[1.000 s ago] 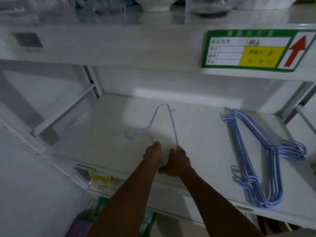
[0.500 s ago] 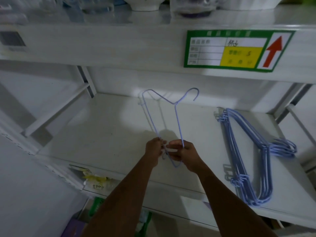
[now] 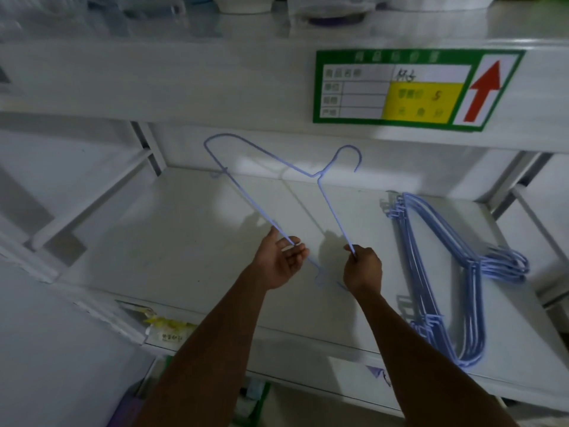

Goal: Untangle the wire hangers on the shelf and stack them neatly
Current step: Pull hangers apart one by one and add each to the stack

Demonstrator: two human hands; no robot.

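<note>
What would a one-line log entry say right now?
left hand: holds hanger; right hand: pinches hanger; hanger: above shelf; stack: at right

White shelf (image 3: pixel 184 257), stack of blue wire hangers (image 3: pixel 475 272) flat on its right

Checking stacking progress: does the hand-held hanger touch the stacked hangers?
Apart. Head view shows bare shelf between the held hanger and the stacked hangers.

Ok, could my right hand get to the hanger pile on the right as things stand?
Probably yes: only shelf lies between the right hand and the hanger pile, though it pinches the loose hanger now.
</note>
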